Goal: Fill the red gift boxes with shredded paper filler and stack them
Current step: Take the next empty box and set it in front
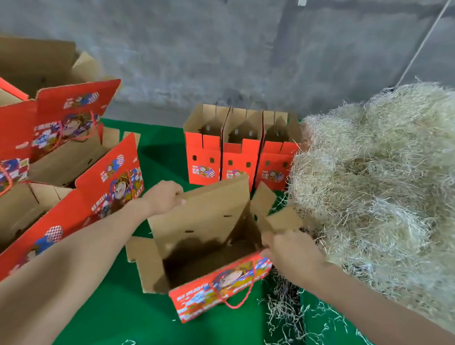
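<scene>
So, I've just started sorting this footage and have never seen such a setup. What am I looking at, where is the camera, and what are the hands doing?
There is no machine here. A person wears a wide-angle camera on the head, looking forward and down, so the two bare arms are their own. This is the only view.

On the green cloth stands an open red gift box, which looks empty inside. The left hand grips the top edge of its tall back flap. The right hand holds its right end by the side flap.

To the right lies a big pile of shredded paper, with loose strands on the cloth. Behind stand three more open boxes in a row. At the left several boxes lie open, overlapping.
</scene>
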